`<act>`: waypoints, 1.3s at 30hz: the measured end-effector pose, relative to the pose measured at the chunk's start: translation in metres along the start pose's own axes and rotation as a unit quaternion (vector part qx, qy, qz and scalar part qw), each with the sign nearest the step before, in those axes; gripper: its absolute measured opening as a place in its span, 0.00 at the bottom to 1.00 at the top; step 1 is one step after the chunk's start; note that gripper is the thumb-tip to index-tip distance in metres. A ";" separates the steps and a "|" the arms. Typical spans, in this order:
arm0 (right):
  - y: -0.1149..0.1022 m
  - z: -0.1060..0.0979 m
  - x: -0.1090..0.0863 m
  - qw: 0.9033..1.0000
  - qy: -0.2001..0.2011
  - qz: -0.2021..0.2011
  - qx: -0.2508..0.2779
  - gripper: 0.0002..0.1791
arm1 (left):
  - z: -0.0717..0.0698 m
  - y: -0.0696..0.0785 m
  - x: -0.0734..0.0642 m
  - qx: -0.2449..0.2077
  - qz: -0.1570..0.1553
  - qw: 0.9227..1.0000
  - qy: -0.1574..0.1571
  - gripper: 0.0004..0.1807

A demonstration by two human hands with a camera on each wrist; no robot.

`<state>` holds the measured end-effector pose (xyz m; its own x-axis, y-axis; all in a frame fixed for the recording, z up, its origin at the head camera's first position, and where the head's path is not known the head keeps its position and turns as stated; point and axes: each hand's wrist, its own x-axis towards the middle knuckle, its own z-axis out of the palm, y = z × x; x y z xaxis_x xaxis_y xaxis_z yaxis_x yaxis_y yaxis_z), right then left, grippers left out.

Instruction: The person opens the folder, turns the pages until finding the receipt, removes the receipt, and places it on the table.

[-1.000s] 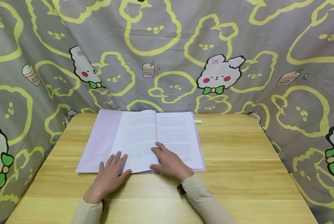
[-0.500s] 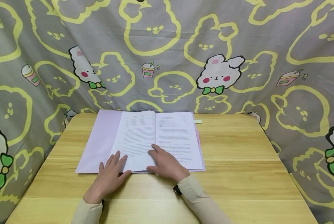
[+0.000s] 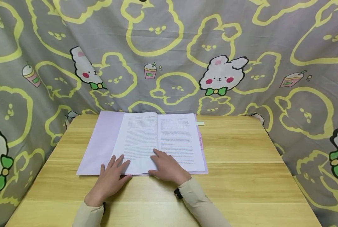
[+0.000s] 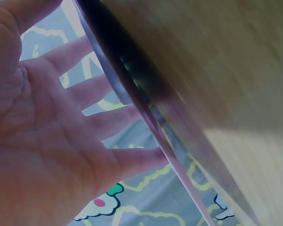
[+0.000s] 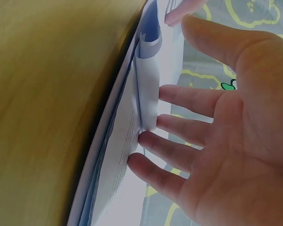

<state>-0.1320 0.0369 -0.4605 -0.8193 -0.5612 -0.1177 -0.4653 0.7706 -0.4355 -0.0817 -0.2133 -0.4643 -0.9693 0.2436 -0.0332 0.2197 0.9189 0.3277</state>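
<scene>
A lilac folder [image 3: 100,142] lies open on the wooden table, with printed pages [image 3: 175,135] inside it. Its left page [image 3: 140,132] bulges slightly near the middle fold. My left hand [image 3: 109,178] rests with spread fingers on the lower left of that page, the thumb at the folder's near edge. Across the lower part of the fold lies my right hand [image 3: 170,167], its fingertips touching the paper. In the right wrist view the sheets [image 5: 148,89] curve up at the fold under the extended fingers. The left wrist view has the folder's thin edge [image 4: 179,174] beneath the fingertips.
Sticky tabs, one pale green [image 3: 200,123] and one pink [image 3: 200,140], stick out on the folder's right side. The wooden table [image 3: 242,176] runs back to a grey curtain [image 3: 174,63] with cartoon prints, which also hangs at both sides.
My right hand has shifted slightly left and toward me, and the left page lies flatter and farther left. My left fingers have moved only a little.
</scene>
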 end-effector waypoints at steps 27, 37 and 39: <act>0.027 -0.028 -0.015 0.992 0.053 0.030 0.113 0.33 | 0.001 -0.001 0.000 0.007 -0.005 0.999 -0.037 0.31; 0.055 -0.042 -0.023 0.982 0.095 0.075 0.143 0.32 | 0.001 -0.002 -0.001 0.009 -0.004 0.999 -0.034 0.31; 0.061 -0.045 -0.025 0.980 0.103 0.088 0.148 0.32 | 0.001 -0.002 -0.001 0.008 -0.005 0.999 -0.035 0.31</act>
<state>-0.1542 0.1113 -0.4441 -0.9428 -0.3303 -0.0452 -0.2174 0.7118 -0.6679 -0.0813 -0.2147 -0.4656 -0.9613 0.2557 -0.1028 0.2131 0.9262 0.3111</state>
